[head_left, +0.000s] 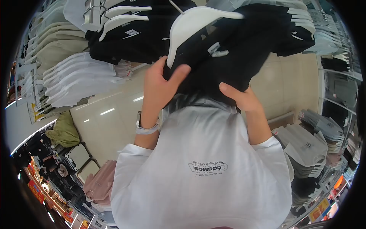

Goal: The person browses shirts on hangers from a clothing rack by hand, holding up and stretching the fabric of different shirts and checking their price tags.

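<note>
Between both hands [160, 84], a black shirt [232, 66]

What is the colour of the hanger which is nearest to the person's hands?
The hanger is plain white; it shows best in the head view.

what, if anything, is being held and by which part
A black fabric garment on a white curved hanger, seemingly: left hand at the shoulder by the hanger's end, right hand at the lower side. Hidden fingers leave both grips uncertain.
</note>
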A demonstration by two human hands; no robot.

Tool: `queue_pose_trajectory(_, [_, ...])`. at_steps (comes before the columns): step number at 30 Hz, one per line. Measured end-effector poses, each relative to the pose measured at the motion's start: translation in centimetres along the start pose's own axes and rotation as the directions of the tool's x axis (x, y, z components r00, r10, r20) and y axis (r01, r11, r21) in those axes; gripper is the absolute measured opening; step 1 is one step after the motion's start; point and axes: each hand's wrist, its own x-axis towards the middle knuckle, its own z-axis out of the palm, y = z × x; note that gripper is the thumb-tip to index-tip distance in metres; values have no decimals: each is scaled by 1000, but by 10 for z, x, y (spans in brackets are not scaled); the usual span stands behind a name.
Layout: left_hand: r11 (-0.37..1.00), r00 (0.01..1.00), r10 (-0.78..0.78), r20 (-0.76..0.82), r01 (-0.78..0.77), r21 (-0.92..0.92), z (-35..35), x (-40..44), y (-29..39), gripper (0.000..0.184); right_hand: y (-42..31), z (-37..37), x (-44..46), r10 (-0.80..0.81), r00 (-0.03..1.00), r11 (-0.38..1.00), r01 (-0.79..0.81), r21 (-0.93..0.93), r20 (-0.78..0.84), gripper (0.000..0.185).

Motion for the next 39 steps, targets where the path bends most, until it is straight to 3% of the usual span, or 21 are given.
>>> queue_pose_trajectory(1, [1000, 1000, -2, 9, 2, -2, 1, 0, 0, 31, 0, 1, 0, 2, 1000, 1000, -2, 1, -9, 29])
queue_pose_trajectory(3, [994, 994, 94, 59, -97, 51, 2, 1, 0, 38, -1, 0, 3, 84, 996, 911, -93, 401, 39, 31])
queue_pose_trajectory(4, [994, 994, 91, 59, -94, 49, 2, 0, 4, 38, 2, 0, 6, 28, 994, 865, -79, 495, 110, 35])
queue_pose_trajectory(6, [991, 991, 28, 130, -45, 127, 1, 0, 12, 38, -1, 4, 9, 13, 989, 860, -85, 503, 146, 35])
queue_pose_trajectory(11, [996, 995, -30, 93, 21, 92, -1, 1, 3, 31, -6, 17, 11, 26, 985, 837, -114, 535, 169, 37])
queue_pose_trajectory(15, [992, 993, -92, 74, 85, 96, -3, 1, -3, 25, -9, 21, 22, 66, 998, 919, -58, 391, -6, 35])
queue_pose_trajectory(17, [994, 998, -53, 27, 50, 98, -7, 1, -3, 25, -9, 20, 23, 84, 992, 945, -51, 324, -89, 34])
queue_pose_trajectory(19, [995, 1000, -12, -21, 14, 102, -14, 3, -4, 25, -5, 12, 20, -53, 992, 983, 72, 168, -117, 32])
queue_pose_trajectory(20, [994, 997, -12, -74, 20, 105, -19, 4, -5, 25, -3, 2, 18, -52, 992, 983, 71, 168, -116, 32])
queue_pose_trajectory(22, [990, 985, -18, -172, 41, 134, -27, 6, -1, 25, 3, -26, 14, -189, 973, 980, 196, -42, 130, 31])
queue_pose_trajectory(26, [999, 987, -24, -158, 30, 38, -33, 6, 3, 25, 13, -41, 16, -243, 957, 970, 237, 56, 159, 24])
queue_pose_trajectory(28, [998, 986, -40, -160, 48, 47, -30, 5, 5, 25, 14, -25, 22, -219, 973, 975, 221, 19, -66, 20])
queue_pose_trajectory(29, [996, 984, -54, -167, 64, 58, -29, 6, 6, 25, 15, -20, 23, -220, 973, 975, 222, 21, -67, 20])
queue_pose_trajectory(31, [998, 978, -23, -207, 34, 47, -26, 9, 4, 25, 20, -16, 22, -305, 912, 952, 288, -102, -276, 18])
queue_pose_trajectory(32, [999, 969, 4, -246, 4, 33, -24, 10, 3, 25, 24, -22, 20, -396, 851, 911, 317, -265, -344, 18])
queue_pose_trajectory(33, [999, 970, 3, -243, 5, 33, -25, 9, 2, 25, 20, -20, 17, -396, 850, 911, 316, -266, -347, 18])
queue_pose_trajectory(35, [998, 980, -2, -201, 15, 62, -30, 8, 0, 25, 5, -10, 6, -533, 746, 810, 312, -497, -400, 15])
queue_pose_trajectory(39, [990, 972, -69, -226, 94, 102, -26, -1, 4, 24, -14, -18, -11, -461, 776, 872, 304, -384, -431, 15])
